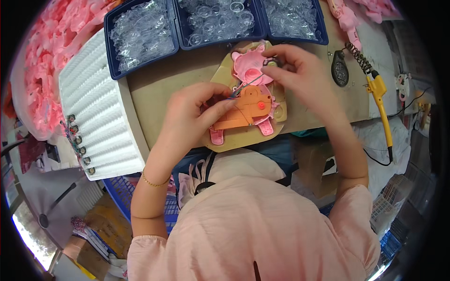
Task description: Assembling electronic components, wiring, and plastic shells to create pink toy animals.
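Observation:
A pink plastic toy half-shell (248,61) lies in a tan shaped holder (224,70) on the bench before me. An orange plastic mechanism box (251,110) with a small pink-red knob sits in the shell's lower part. My left hand (199,105) pinches thin wires (241,87) at the box's upper left edge. At the shell's upper right, my right hand (300,70) holds a small round dark-rimmed part (271,62) between thumb and forefinger. The wires run between both hands across the shell. Fingers partly hide the round part, so its kind is unclear.
Three dark blue bins (180,28) of clear plastic pieces line the bench's far side. A ridged white foam tray (101,103) holds several small round wired parts (78,139) on the left. Pink shells (44,56) heap beyond it. At right hangs a yellow-handled tool (378,93).

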Demonstrator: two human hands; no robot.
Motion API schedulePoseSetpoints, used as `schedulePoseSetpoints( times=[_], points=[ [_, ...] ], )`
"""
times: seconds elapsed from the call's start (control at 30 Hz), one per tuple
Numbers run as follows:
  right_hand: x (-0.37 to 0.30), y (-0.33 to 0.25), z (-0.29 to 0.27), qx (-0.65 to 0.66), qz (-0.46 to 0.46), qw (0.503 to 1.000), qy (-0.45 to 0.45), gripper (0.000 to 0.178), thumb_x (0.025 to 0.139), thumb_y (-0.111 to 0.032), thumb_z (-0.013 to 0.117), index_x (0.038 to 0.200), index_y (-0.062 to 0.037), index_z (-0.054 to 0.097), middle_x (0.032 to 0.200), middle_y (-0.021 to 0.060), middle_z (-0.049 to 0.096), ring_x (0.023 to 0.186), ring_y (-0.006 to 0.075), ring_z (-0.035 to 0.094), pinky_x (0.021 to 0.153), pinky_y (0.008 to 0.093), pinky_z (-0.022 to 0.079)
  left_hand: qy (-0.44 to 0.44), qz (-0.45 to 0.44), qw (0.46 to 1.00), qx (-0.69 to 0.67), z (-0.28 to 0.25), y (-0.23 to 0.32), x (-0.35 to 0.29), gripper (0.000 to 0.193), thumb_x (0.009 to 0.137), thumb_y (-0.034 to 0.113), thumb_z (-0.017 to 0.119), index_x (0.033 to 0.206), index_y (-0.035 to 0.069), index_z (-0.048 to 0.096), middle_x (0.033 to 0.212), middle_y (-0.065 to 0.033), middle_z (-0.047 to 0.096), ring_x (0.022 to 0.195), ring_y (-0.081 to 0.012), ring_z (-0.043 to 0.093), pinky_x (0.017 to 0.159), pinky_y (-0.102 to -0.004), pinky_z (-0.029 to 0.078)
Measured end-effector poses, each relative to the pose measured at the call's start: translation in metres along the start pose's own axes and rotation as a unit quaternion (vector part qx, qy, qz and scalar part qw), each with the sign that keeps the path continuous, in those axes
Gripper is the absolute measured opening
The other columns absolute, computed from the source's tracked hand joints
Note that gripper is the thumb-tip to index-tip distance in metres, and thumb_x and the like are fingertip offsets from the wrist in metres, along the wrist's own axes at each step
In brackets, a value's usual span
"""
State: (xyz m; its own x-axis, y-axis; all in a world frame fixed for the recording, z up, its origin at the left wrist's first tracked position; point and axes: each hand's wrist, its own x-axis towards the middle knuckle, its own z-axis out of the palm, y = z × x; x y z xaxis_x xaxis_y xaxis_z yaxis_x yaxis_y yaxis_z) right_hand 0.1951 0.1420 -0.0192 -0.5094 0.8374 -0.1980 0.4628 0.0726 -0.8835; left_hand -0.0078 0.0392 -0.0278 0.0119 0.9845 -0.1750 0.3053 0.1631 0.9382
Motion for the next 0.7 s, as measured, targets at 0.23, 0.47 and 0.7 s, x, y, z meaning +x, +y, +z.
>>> schedulePoseSetpoints(
  times=[0.23, 0.47, 0.7],
  points=[
    [0.006, 0.016, 0.010, -0.300, -0.281, 0.911, 0.045, 0.024, 0.073, -0.013, 0.067, 0.096, -0.0075, 0.065, 0.091, 0.0045, 0.061, 0.082, 0.0236, 0.057, 0.082, 0.0338, 0.039, 0.007, 0.063, 0.993, 0.097, 0.000, 0.002, -0.005, 0.015, 0.077, 0.008, 0.066, 0.091, 0.003, 0.065, 0.080, -0.0086, 0.063, 0.069, -0.0209, 0.060, 0.062, -0.0301, 0.047],
    [0.011, 0.016, 0.004, -0.303, -0.311, 0.901, -0.027, 0.016, 0.076, -0.013, 0.064, 0.090, -0.0056, 0.063, 0.095, 0.0051, 0.060, 0.087, 0.0240, 0.056, 0.085, 0.0362, 0.037, 0.049, 0.178, 0.971, 0.153, 0.007, -0.009, -0.007, 0.014, 0.074, 0.009, 0.067, 0.088, 0.005, 0.065, 0.084, -0.0071, 0.065, 0.074, -0.0248, 0.060, 0.066, -0.0325, 0.047],
    [0.020, 0.010, 0.003, -0.309, -0.263, 0.909, -0.096, 0.015, 0.074, -0.007, 0.063, 0.088, -0.0024, 0.060, 0.088, 0.0082, 0.057, 0.081, 0.0272, 0.056, 0.068, 0.0353, 0.045, 0.051, 0.284, 0.938, 0.192, 0.010, -0.019, -0.005, 0.014, 0.073, 0.010, 0.068, 0.086, 0.008, 0.065, 0.095, -0.0030, 0.067, 0.079, -0.0209, 0.061, 0.071, -0.0329, 0.047]
  ],
)
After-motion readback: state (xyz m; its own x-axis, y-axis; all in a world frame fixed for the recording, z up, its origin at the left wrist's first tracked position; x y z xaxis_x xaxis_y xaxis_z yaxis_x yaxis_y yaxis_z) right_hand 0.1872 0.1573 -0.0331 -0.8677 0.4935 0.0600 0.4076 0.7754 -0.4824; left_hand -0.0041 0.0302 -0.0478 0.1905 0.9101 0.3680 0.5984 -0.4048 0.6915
